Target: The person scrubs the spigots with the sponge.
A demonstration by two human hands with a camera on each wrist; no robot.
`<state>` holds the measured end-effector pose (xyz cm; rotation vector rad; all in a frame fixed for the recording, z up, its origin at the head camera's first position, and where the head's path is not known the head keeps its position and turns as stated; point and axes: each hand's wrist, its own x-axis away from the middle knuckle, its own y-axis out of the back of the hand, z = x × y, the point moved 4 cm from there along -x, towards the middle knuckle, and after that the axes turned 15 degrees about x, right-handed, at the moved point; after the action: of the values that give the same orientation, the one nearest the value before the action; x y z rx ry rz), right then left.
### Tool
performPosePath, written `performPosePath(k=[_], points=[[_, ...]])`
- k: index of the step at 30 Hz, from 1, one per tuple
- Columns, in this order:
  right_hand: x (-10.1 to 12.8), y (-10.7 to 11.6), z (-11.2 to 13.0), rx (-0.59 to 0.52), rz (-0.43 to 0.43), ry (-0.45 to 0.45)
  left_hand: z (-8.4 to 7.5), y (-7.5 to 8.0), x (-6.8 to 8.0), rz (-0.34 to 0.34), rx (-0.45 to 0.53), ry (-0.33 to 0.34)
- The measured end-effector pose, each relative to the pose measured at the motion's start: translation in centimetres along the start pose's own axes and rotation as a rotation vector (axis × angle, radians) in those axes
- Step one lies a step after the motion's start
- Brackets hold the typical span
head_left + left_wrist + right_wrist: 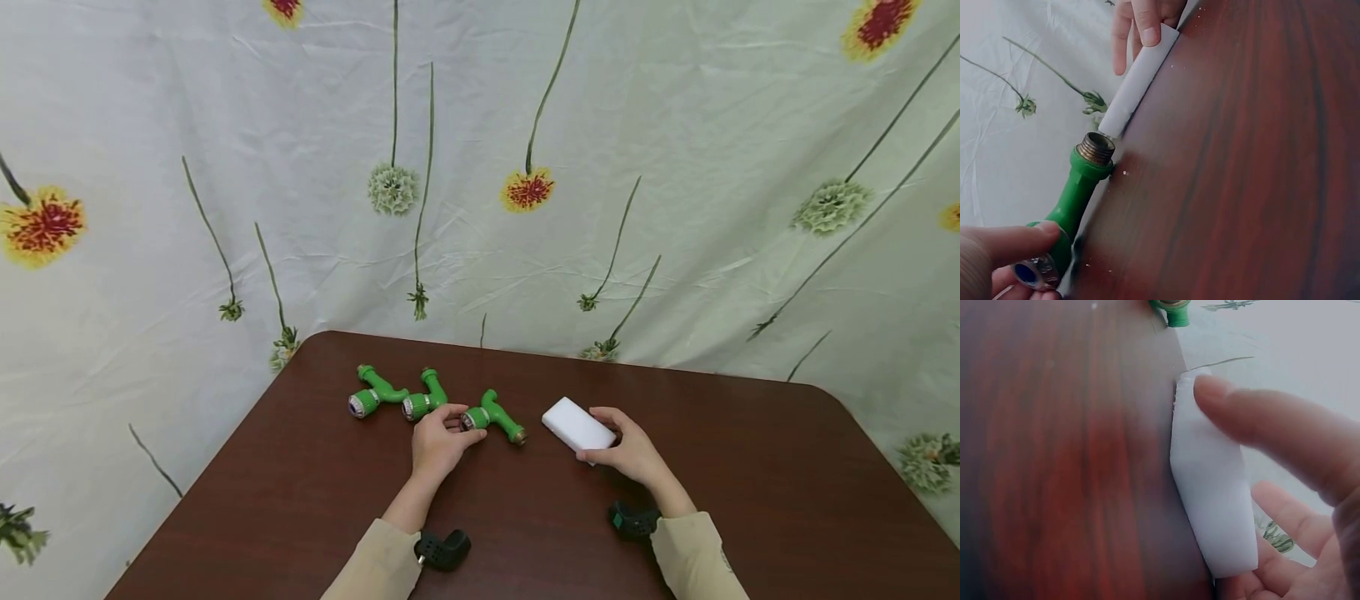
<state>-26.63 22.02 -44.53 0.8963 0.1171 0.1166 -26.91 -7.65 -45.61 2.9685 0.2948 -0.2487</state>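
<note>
Three green taps with chrome-trimmed knobs lie toward the back left of the table. My left hand (437,443) pinches the knob of the rightmost tap (498,412) between thumb and fingers. That tap's threaded brass end (1096,148) points toward the white block in the left wrist view. The middle tap (424,402) lies just behind my left hand, partly covered by it, and the leftmost tap (381,388) is farther left. My right hand (632,450) grips the near right end of a white rectangular sponge-like block (1210,475), thumb on one side and fingers on the other.
The dark brown wooden table (540,525) has rounded far corners. A pale flower-printed cloth (480,250) hangs behind it. Black bands with camera housings sit on both wrists. Small white specks dot the table in the left wrist view.
</note>
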Motion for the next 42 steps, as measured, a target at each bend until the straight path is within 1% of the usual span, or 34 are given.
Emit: performPosePath(k=[4,10,13,16,21,26,29,35,38,42], points=[[-0.1,0.1,0.0,-0.001,-0.02,0.001,-0.3,-0.1,-0.1,0.007,0.057,-0.021],[0.2,1.2,0.7,-0.003,-0.068,0.03,-1.3,-0.5,-0.5,0.067,0.175,-0.07],[0.2,1.9,1.0,-0.002,-0.087,0.032,-1.9,-0.6,-0.7,0.073,0.246,-0.095],[0.2,2.6,1.4,-0.013,-0.091,0.033,-2.3,-0.5,-1.1,0.07,0.297,-0.118],[0.1,4.0,2.1,-0.025,-0.123,0.033,-3.3,-0.7,-1.7,0.097,0.323,-0.111],[0.0,5.0,3.4,-0.016,-0.145,0.031,-4.7,-1.2,-2.2,0.175,0.369,-0.111],[0.1,5.5,4.3,-0.036,-0.149,0.035,-5.3,-1.5,-2.4,0.21,0.403,-0.125],[0.8,6.4,6.3,-0.141,-0.163,0.08,-6.4,-2.0,-2.5,0.22,0.447,-0.164],[1.2,6.4,7.1,-0.163,-0.167,0.115,-6.7,-2.4,-2.2,0.223,0.473,-0.157],[1.5,6.1,7.8,-0.19,-0.179,0.134,-6.9,-2.9,-1.6,0.24,0.501,-0.14]])
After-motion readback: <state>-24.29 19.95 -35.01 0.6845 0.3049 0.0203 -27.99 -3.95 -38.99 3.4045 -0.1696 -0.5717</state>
